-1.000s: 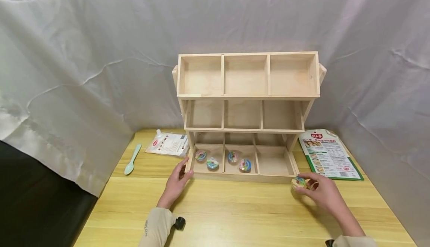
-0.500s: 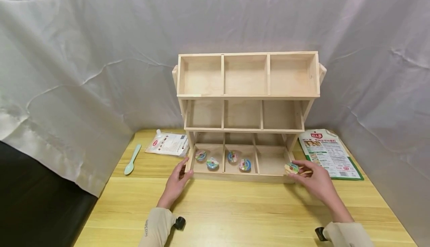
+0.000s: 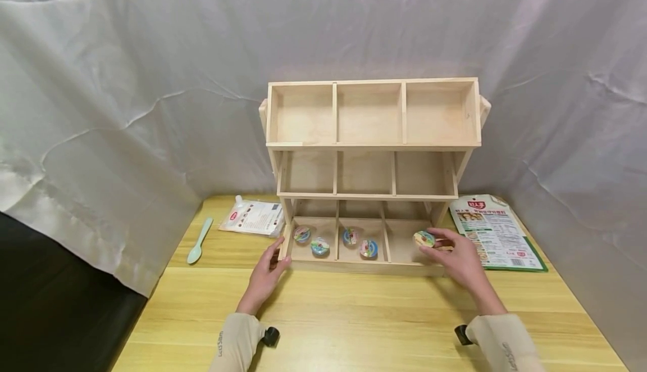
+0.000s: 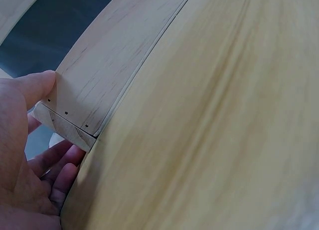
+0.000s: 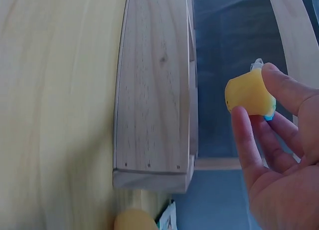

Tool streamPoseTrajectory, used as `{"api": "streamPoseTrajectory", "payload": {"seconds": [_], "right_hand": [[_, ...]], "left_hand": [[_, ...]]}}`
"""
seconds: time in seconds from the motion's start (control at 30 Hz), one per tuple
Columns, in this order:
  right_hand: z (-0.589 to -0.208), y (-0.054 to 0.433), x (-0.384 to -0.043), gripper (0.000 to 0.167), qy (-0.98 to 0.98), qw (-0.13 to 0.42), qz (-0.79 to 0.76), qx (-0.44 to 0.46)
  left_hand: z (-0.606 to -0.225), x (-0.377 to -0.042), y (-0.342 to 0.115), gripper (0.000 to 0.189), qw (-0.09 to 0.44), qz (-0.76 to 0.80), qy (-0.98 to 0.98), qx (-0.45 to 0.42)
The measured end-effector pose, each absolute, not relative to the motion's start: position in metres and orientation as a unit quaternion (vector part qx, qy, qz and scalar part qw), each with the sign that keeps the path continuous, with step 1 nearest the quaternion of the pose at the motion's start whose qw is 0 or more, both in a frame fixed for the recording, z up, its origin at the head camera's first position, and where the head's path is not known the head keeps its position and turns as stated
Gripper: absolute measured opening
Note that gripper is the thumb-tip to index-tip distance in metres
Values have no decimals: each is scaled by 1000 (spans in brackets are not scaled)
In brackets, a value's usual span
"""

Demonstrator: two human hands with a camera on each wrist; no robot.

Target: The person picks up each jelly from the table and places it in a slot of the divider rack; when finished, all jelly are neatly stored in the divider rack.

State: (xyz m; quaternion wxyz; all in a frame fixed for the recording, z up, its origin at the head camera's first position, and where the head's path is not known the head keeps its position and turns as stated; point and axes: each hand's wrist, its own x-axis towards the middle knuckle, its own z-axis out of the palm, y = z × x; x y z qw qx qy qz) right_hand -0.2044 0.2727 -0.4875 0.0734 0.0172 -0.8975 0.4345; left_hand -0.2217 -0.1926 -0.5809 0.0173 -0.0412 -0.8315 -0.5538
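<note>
A three-tier wooden rack [image 3: 371,146] with divided compartments stands on the table. My left hand [image 3: 265,275] grips its lower left front corner; in the left wrist view the thumb lies on the front board [image 4: 107,65] and the fingers bend round the side. My right hand [image 3: 457,257] pinches a small yellow jelly cup [image 5: 246,94] with a colourful lid, held over the bottom right compartment [image 3: 404,243]. Two jelly cups, one of them blue-lidded [image 3: 320,246], lie in the bottom left compartment. Two others, including a pink-and-blue one [image 3: 368,249], lie in the bottom middle.
A pale green spoon [image 3: 199,241] lies at the table's left side. Beside the rack's left is a white spouted pouch [image 3: 254,217]. A green-and-white packet [image 3: 497,234] lies to its right. Grey curtains [image 3: 323,29] hang behind the table.
My right hand has carried the jelly cup leftward and away from me, from outside the rack's right front corner to above the bottom right compartment. The left hand stays at the corner.
</note>
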Motion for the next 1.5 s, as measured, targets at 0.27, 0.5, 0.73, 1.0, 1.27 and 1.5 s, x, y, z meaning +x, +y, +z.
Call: {"api": "streamPoseTrajectory", "payload": {"seconds": [0.27,0.5,0.73,1.0,1.27,1.5], "right_hand": [[-493,262,-221,58,-900,62,431,16],[-495,254,-230,60,-899,54,435,14],[-505,248,-241,59,-898,62,436,22],[-516,241,-251,56,-900,45,433,10],[-528,238,-259,53,-899,56,433,19],[-532,237,-261,51,-902,76,424,30]], "left_hand": [[-581,-222,-192,64,23,-553,-832,-43],[-582,-222,-191,63,29,-553,-831,-45],[-581,-222,-192,63,23,-555,-830,-40],[-581,-223,-192,63,20,-554,-831,-38],[-582,-222,-192,63,22,-557,-829,-38],[-582,-222,-192,63,22,-560,-827,-38]]}}
